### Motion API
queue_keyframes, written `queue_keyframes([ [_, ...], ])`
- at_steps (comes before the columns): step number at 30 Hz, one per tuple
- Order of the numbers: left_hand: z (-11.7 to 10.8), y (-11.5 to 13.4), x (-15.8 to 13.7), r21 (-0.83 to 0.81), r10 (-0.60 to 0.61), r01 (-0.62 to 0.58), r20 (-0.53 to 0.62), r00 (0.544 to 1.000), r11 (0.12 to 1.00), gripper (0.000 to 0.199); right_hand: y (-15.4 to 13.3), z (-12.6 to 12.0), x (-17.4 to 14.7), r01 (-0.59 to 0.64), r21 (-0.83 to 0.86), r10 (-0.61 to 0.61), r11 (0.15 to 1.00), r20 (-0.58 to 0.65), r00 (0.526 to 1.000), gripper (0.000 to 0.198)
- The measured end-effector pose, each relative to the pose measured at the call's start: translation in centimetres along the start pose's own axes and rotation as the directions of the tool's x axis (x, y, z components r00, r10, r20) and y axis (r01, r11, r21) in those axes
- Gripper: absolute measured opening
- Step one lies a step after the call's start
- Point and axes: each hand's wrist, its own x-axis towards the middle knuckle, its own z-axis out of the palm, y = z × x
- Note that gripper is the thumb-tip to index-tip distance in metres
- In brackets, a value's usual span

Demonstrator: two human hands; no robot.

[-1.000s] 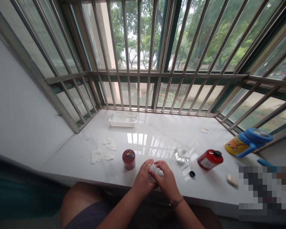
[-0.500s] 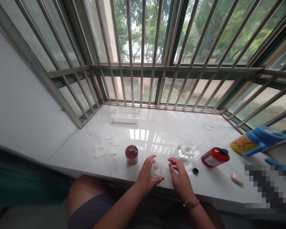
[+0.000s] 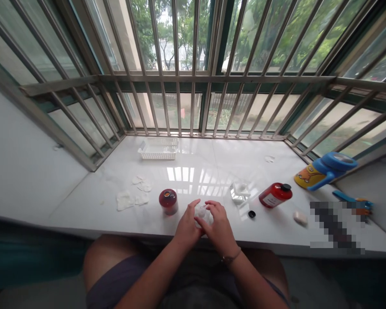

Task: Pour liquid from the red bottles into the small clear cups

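A small clear container with something whitish in it is near the front edge of the white counter. My left hand is curled round its left side, and my right hand closes on it from the right, with thumb and fingers against it. The hands hide much of its lower part. Just left of them is a dark red bottle with no cap on its neck. To the right lie a square clear glass vessel, a small black cap and a red bottle with a black cap and a white label.
A white perforated basket stands near the window bars. Crumpled white tissues lie at left, another scrap at back right. Farther right are a blue and yellow cup, a pale bar, a blue-orange tool and a blurred-out patch.
My right hand has moved left and closed onto the clear container beside my left hand. The view has shifted, so the things on the counter appear farther left and slightly higher.
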Motion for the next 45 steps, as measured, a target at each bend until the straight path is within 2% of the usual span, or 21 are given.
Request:
queue_keyframes([
  [3,0.0,0.1,0.0,0.01,-0.006,0.006,0.009,1.0,1.0,0.092,-0.1,-0.2,0.9,0.014,0.027,-0.015,1.0,0.027,1.0,0.016],
  [8,0.2,-0.1,0.0,0.018,0.0,0.0,0.026,1.0,1.0,0.096,0.2,-1.1,1.3,0.007,0.094,-0.019,0.996,0.136,0.991,0.018],
  [10,0.2,-0.2,0.0,0.025,0.008,-0.009,0.021,1.0,1.0,0.096,0.3,-1.5,1.2,-0.047,0.119,0.029,0.992,0.153,0.988,0.027],
  [12,0.3,-0.2,0.0,0.024,0.012,-0.012,0.025,1.0,1.0,0.096,0.5,-1.8,1.0,-0.104,0.19,0.062,0.976,0.215,0.975,0.045],
  [15,0.2,-0.3,-0.1,0.024,0.009,-0.009,0.03,1.0,1.0,0.096,1.0,-2.1,0.6,-0.115,0.292,0.024,0.949,0.297,0.955,0.061],
  [19,0.2,-0.3,0.0,0.039,0.017,-0.017,0.02,1.0,0.999,0.091,1.3,-1.8,-0.1,-0.093,0.282,0.029,0.955,0.223,0.974,0.07],
  [23,0.3,-0.2,0.1,0.033,-0.009,0.008,0.036,0.999,0.999,0.094,0.6,-1.2,-0.4,-0.115,0.309,0.022,0.944,0.291,0.957,0.081],
  [25,0.2,-0.1,0.1,0.039,-0.005,0.004,0.035,0.999,0.999,0.095,0.3,-1.0,-0.4,-0.119,0.301,0.041,0.946,0.254,0.966,0.084],
  [28,0.2,-0.2,0.1,0.053,0.017,-0.019,0.039,0.999,0.998,0.093,0.1,-0.7,-0.3,-0.136,0.273,0.097,0.952,0.152,0.984,0.081],
  [33,0.2,-0.7,-0.1,0.044,0.071,-0.073,0.041,0.997,0.996,0.092,0.0,-0.3,-0.4,-0.176,0.331,0.1,0.927,0.236,0.967,0.077],
  [37,0.4,-1.0,-0.1,0.04,0.076,-0.076,0.016,0.997,0.996,0.091,-0.2,0.3,-0.5,-0.173,0.271,0.147,0.947,0.114,0.983,0.072],
  [41,0.4,-1.0,-0.2,0.012,0.088,-0.088,0.016,0.996,0.996,0.085,-0.6,0.7,-0.4,-0.126,0.294,0.083,0.948,0.154,0.985,0.071],
  [45,0.4,-0.8,-0.2,0.009,0.071,-0.071,0.006,0.997,0.997,0.094,-0.5,0.9,-0.3,-0.104,0.212,0.097,0.972,0.043,0.994,0.072],
])
